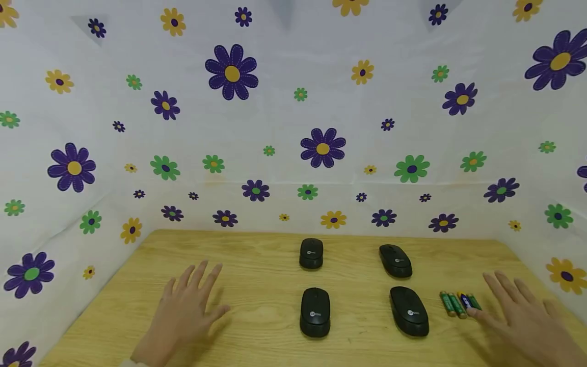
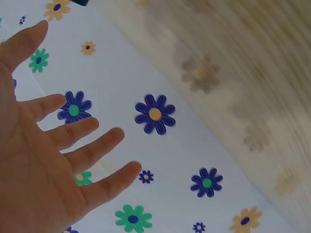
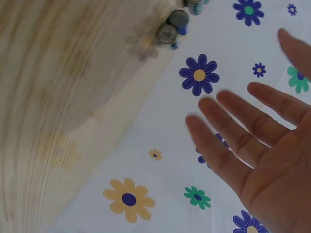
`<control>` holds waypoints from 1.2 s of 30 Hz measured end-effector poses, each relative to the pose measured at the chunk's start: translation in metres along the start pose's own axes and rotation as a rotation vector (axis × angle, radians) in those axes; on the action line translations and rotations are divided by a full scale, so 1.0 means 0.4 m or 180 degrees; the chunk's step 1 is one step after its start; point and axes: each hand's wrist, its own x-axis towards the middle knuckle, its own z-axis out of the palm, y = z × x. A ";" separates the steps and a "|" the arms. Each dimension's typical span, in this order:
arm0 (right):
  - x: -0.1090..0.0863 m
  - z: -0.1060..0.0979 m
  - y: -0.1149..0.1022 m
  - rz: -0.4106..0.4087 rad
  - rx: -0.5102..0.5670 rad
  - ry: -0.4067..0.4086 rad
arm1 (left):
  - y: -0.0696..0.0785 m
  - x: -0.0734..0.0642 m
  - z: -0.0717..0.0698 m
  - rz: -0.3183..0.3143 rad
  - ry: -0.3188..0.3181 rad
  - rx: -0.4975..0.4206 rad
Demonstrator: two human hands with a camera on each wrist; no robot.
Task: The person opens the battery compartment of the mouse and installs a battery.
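Over the left part of the wooden table (image 1: 257,306) my left hand (image 1: 183,311) is spread, holding nothing. My right hand (image 1: 527,316) hovers at the right, fingers extended; in the head view its thumb overlaps the near end of a blue battery (image 1: 464,299), and contact cannot be told. Green batteries (image 1: 447,304) lie beside the blue one in a row. Two black computer mice stand near the middle, a front mouse (image 1: 315,312) and a rear mouse (image 1: 311,253). Two more, a front right mouse (image 1: 409,311) and a rear right mouse (image 1: 395,261), sit closer to the batteries.
A white cloth (image 1: 275,117) printed with purple, yellow and green flowers rises behind the table and along both sides. The table's back edge (image 1: 257,233) meets it. In the right wrist view, battery ends (image 3: 167,34) show near the table edge.
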 end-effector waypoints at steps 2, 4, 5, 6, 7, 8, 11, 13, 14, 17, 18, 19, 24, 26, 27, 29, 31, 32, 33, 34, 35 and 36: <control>0.011 -0.017 -0.011 0.0042 0.0126 0.0055 | 0.016 0.014 -0.007 0.0085 0.0035 -0.0079; 0.021 -0.033 -0.024 0.0078 0.0343 0.0151 | 0.035 0.028 -0.011 0.0185 0.0084 -0.0206; 0.023 -0.039 -0.029 0.0091 0.0484 0.0173 | 0.044 0.034 -0.011 0.0233 0.0099 -0.0274; 0.024 -0.044 -0.034 0.0084 0.0586 0.0198 | 0.053 0.039 -0.010 0.0258 0.0092 -0.0346; 0.024 -0.049 -0.039 0.0074 0.0664 0.0206 | 0.061 0.043 -0.009 0.0266 0.0080 -0.0408; 0.025 -0.052 -0.044 0.0057 0.0736 0.0223 | 0.070 0.047 -0.009 0.0265 0.0072 -0.0463; 0.027 -0.059 -0.050 0.0047 0.0901 0.0178 | 0.095 0.059 -0.009 0.0221 0.0016 -0.0621; 0.029 -0.062 -0.048 0.0053 0.0964 0.0085 | 0.113 0.072 -0.013 0.0214 -0.0021 -0.0744; 0.030 -0.064 -0.048 0.0058 0.0993 0.0038 | 0.124 0.080 -0.016 0.0213 -0.0023 -0.0798; 0.034 -0.065 -0.050 0.0056 0.1118 -0.0071 | 0.158 0.102 -0.031 0.0224 -0.0040 -0.0930; 0.035 -0.065 -0.052 0.0057 0.1162 -0.0096 | 0.169 0.109 -0.035 0.0231 -0.0043 -0.0961; 0.037 -0.065 -0.054 0.0053 0.1205 -0.0095 | 0.179 0.115 -0.038 0.0251 -0.0041 -0.0999; 0.044 -0.070 -0.063 0.0017 0.1313 -0.0069 | 0.225 0.143 -0.039 0.0407 -0.0073 -0.1244; 0.046 -0.073 -0.064 0.0024 0.1331 -0.0070 | 0.241 0.152 -0.036 0.0441 -0.0131 -0.1345; 0.046 -0.073 -0.064 0.0034 0.1350 -0.0074 | 0.249 0.156 -0.035 0.0456 -0.0165 -0.1386; 0.046 -0.073 -0.064 0.0042 0.1389 -0.0085 | 0.265 0.164 -0.035 0.0468 -0.0232 -0.1461; 0.046 -0.072 -0.064 0.0018 0.1443 -0.0091 | 0.282 0.172 -0.035 0.0487 -0.0278 -0.1537; 0.046 -0.071 -0.064 0.0004 0.1480 -0.0098 | 0.291 0.176 -0.036 0.0498 -0.0301 -0.1579; 0.046 -0.071 -0.064 -0.0016 0.1506 -0.0098 | 0.300 0.180 -0.037 0.0509 -0.0324 -0.1604; 0.047 -0.071 -0.064 -0.0031 0.1528 -0.0112 | 0.310 0.184 -0.038 0.0520 -0.0344 -0.1633; 0.048 -0.071 -0.064 -0.0043 0.1561 -0.0136 | 0.320 0.188 -0.039 0.0544 -0.0356 -0.1652; 0.050 -0.072 -0.064 -0.0054 0.1588 -0.0164 | 0.329 0.192 -0.040 0.0562 -0.0384 -0.1680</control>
